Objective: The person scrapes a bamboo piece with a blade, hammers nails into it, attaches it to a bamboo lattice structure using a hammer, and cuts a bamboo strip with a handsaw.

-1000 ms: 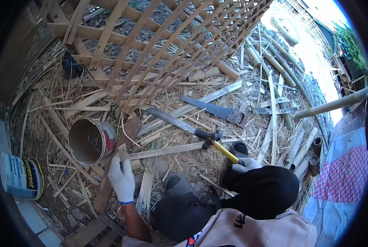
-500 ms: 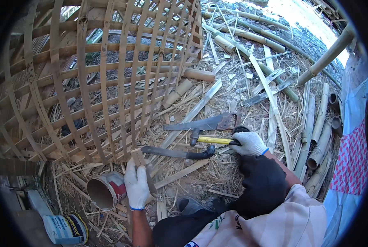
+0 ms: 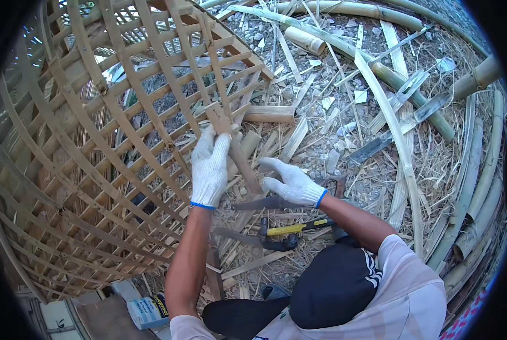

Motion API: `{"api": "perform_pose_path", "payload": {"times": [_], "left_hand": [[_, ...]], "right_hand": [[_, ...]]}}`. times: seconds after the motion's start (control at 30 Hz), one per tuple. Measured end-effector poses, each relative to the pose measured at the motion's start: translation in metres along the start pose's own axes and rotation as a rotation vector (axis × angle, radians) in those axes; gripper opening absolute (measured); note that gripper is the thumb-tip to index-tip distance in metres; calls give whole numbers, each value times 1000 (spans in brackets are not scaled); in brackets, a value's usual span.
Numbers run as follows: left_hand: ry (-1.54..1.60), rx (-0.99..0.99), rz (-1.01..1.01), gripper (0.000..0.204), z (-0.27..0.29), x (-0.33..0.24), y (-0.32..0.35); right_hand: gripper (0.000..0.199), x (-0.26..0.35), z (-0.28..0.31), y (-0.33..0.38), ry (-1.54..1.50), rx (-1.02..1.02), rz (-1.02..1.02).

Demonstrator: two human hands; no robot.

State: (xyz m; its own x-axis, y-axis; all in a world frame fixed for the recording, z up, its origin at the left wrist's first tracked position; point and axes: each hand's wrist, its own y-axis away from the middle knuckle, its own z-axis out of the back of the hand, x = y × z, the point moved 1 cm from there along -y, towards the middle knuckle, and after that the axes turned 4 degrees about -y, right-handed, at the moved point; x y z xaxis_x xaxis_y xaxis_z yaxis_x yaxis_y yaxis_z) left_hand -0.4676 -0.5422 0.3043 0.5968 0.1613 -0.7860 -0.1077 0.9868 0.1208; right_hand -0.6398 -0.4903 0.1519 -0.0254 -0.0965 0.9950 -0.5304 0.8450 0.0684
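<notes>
A wooden slat (image 3: pixel 244 164) is grasped by the gloved left hand (image 3: pixel 209 170) beside the bamboo lattice (image 3: pixel 171 146)
Right of the grip, the gloved right hand (image 3: pixel 295 184) is spread, nothing grasped, near the slat's lower end; the yellow-handled hammer (image 3: pixel 293 228), held moments ago, has been laid bodyward of the grip, near the saw (image 3: pixel 267 203), so both hands are freed for the slat

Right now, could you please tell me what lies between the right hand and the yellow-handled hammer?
In the head view, the blade of the handsaw lies between the right hand and the hammer; the hand partly hides it.
</notes>
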Motion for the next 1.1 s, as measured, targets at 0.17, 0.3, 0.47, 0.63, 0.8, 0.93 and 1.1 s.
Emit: {"api": "perform_pose_path", "payload": {"times": [0.17, 0.3, 0.47, 0.63, 0.8, 0.93, 1.1], "left_hand": [[-66, -36, -86, 36, -46, -28, -108], [-419, -43, -207, 42, -38, -39, -156], [-906, -28, -296, 39, -48, -65, -160], [-1276, 252, -791, 16, -67, -60, -178], [-1656, 362, -1040, 26, -73, -41, -224], [-1771, 363, -1122, 32, -74, -16, -225], [-1778, 523, -1079, 18, -82, -10, -216]], "right_hand": [[51, -12, 32, -83, -353, -134, 67], [40, -5, 66, -130, -260, -157, 47], [39, -40, 75, -186, -372, -140, -5], [38, -51, 52, -219, -345, -229, 123], [38, -53, 51, -215, -355, -261, 60], [39, -43, 60, -214, -311, -241, -8], [39, -61, 61, -223, -238, -290, 63]]}}
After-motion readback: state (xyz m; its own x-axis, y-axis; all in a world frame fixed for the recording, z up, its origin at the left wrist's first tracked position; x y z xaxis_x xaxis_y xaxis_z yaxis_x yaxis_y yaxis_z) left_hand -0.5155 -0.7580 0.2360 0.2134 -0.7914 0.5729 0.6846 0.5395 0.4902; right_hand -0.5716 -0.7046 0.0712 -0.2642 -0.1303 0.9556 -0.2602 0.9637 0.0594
